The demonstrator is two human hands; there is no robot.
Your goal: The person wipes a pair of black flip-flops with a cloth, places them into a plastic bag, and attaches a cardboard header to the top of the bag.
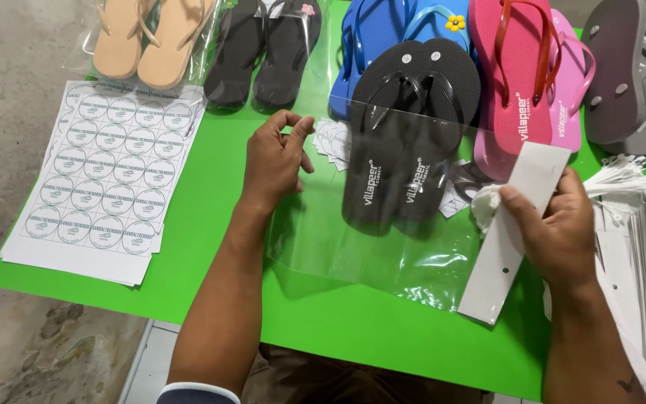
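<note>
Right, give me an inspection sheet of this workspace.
Surface: green table, partly covered.
Job's things: black flip-flops inside a clear plastic bag; white card strip.
Clutter: round-sticker sheets, bagged tan sandals, blue, pink and grey pairs, stack of card strips.
Grippers: left hand at the bag's edge; right hand holds the card strip.
Cables: nothing seen.
Surroundings: bare concrete floor.

Bright, even daylight, soft shadows, glare on clear plastic bag (383, 254).
</note>
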